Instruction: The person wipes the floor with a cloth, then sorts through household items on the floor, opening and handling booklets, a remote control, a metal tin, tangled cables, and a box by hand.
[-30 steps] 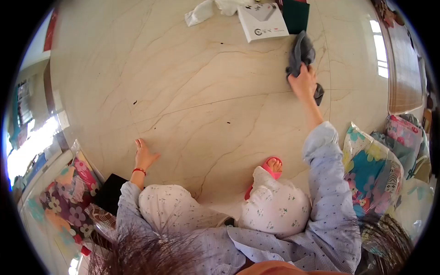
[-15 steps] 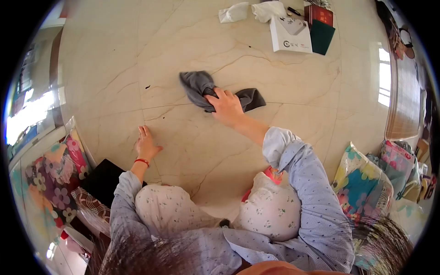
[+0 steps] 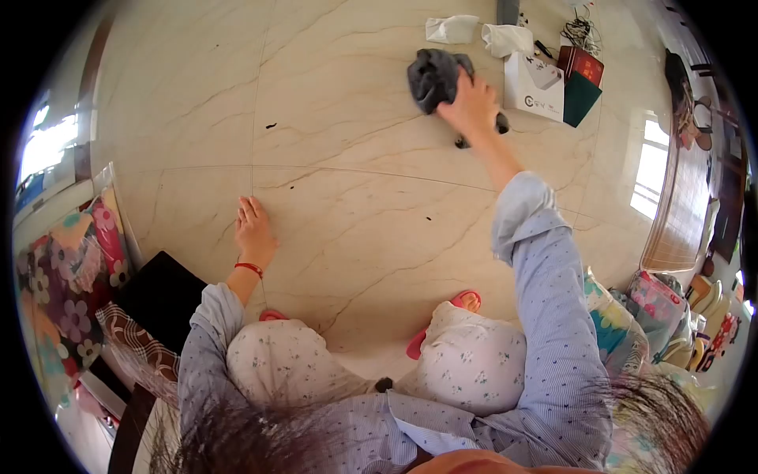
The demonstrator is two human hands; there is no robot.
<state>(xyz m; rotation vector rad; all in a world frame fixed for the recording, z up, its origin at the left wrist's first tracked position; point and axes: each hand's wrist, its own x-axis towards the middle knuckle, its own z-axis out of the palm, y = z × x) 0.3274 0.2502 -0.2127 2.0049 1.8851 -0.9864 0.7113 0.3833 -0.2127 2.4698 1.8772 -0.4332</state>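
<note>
Under my right hand is a crumpled dark grey cloth, bunched on the tiled floor. My fingers grip and press it down; part of the cloth sticks out below the palm. The white box stands just to the right of this hand. At the left, my left hand rests on the tiles with its fingers stretched out, holding nothing. A red bracelet circles that wrist. Small dark specks lie on the floor between and beyond the hands.
Two white cloth-like pieces, a red box, a dark green folder and tangled cables lie at the far right. A black flat item and flowered bags flank my left; more bags sit right.
My right hand has pushed the grey cloth forward and to the right, close to the white box, and the cloth is more bunched. My left hand stays on the floor.
</note>
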